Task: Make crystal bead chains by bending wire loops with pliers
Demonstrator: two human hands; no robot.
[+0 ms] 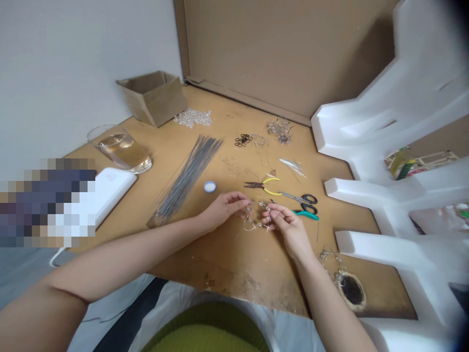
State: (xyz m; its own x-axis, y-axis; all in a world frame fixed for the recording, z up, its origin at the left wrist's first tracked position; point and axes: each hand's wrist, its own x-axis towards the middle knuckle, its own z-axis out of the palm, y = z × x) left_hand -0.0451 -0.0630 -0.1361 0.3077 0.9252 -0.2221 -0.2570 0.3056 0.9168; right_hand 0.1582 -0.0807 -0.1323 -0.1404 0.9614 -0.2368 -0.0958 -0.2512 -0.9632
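My left hand (224,207) and my right hand (284,224) meet over the middle of a brown board (227,264). Both pinch a thin wire strung with clear beads (257,215), which loops down between them. The fingers of each hand are closed on the wire. Just beyond my hands lie yellow-handled pliers (264,186) and two pairs of scissors, one black-handled (303,198) and one teal-handled (308,213).
A bundle of grey wires (186,178) lies left of centre beside a small white cap (210,186). A glass (120,148), a white device (108,193), a cardboard box (154,97), clear beads (193,117), black rings (242,140) and white foam (403,146) surround the work area.
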